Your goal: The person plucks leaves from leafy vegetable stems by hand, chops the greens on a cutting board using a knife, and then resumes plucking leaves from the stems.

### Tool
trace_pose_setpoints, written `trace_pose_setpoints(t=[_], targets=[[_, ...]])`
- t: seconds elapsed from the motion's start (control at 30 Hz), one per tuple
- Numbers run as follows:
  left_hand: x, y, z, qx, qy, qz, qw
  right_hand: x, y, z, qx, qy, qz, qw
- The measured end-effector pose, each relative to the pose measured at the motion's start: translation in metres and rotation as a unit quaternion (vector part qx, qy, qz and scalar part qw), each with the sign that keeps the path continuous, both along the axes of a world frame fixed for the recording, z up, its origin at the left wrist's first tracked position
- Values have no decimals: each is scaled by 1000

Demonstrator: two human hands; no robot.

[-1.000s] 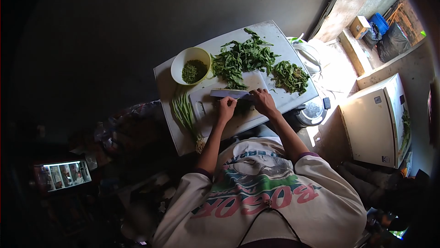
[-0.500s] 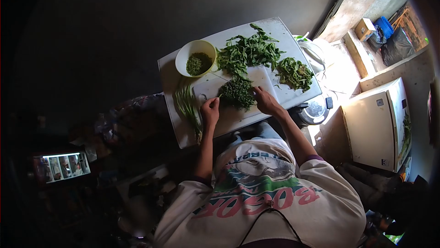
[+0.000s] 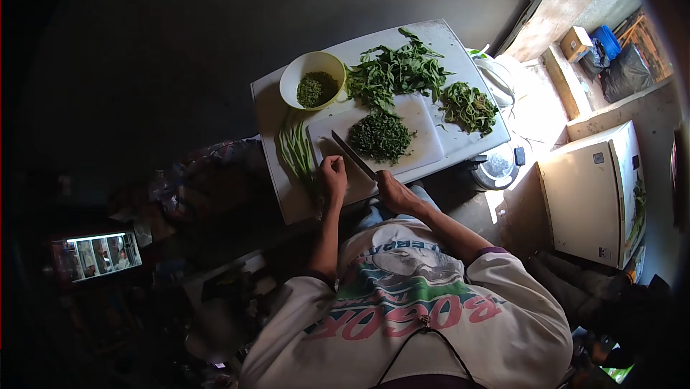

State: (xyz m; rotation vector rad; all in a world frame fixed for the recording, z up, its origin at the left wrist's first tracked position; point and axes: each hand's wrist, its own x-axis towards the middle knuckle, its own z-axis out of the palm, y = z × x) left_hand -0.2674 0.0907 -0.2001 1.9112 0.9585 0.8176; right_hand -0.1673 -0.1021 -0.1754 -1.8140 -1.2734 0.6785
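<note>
My right hand (image 3: 393,192) is closed round the handle of a knife (image 3: 352,152), its blade slanting up and left over the white cutting board (image 3: 429,146). Chopped greens (image 3: 379,137) lie in a heap on the board, right of the blade. At the board's left part, my left hand (image 3: 333,172) has its fingers pinched together; what they hold, if anything, is too small to name. Long green stalks (image 3: 294,149) lie left of the board. A pale yellow bowl (image 3: 288,80) behind holds more chopped greens. Leafy greens (image 3: 401,71) are heaped behind the board.
Another pile of greens (image 3: 468,108) sits at the right of the white table (image 3: 274,191). Beside the table's right edge is a pot with a lid (image 3: 496,168). A white fridge (image 3: 581,195) stands further right. A lit screen (image 3: 103,255) shows at the left.
The knife has swung from lying across the board to a slant beside the chopped heap. My right hand has come down toward my body. The chopped greens are now fully uncovered.
</note>
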Motion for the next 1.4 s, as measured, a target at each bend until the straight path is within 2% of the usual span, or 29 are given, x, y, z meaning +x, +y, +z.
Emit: trace_pose_setpoints(t=[0.07, 0.27, 0.37, 0.43, 0.7, 0.93, 1.17, 1.4], targets=[[3, -1, 1, -3, 0, -4, 1000, 0, -3, 2, -26, 14, -1, 1000], [19, 1, 14, 44, 31, -28, 998, 14, -7, 2, -2, -45, -50, 998], [26, 3, 21, 91, 57, -41, 993, 15, -9, 32, -18, -47, -70, 996], [27, 4, 20, 107, 109, -47, 987, 14, -9, 48, -72, -46, -72, 994], [29, 2, 8, 142, 112, -38, 983, -3, -14, 80, -161, -59, -67, 983], [31, 4, -2, 143, 81, -40, 986, -5, -19, 86, -179, -95, -20, 979], [32, -3, 15, 113, 114, -34, 986, -2, 3, 44, -173, -89, -25, 981], [30, 2, 5, 113, 90, -30, 989, 6, 13, 48, -149, -105, -20, 983]])
